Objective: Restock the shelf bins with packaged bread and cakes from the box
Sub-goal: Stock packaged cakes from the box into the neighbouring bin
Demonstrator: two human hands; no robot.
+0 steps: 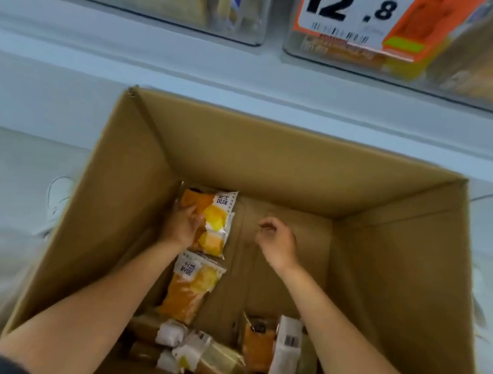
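Note:
Both my arms reach down into a big open cardboard box (400, 268). My left hand (183, 225) grips an orange-and-yellow bread packet (214, 223) at the box's far left corner. A second packet of the same kind (190, 288) lies just nearer to me. My right hand (277, 240) hovers over the bare box floor with fingers loosely curled, holding nothing. Several more wrapped cakes lie at the near end: a pale pile (202, 355) and an orange-and-white pair (278, 346).
Above the box, clear plastic shelf bins (242, 31) hold packaged goods. The right bin (485, 76) carries an orange price tag (353, 13) reading 12.8. A pale shelf ledge (100, 54) runs between the bins and the box.

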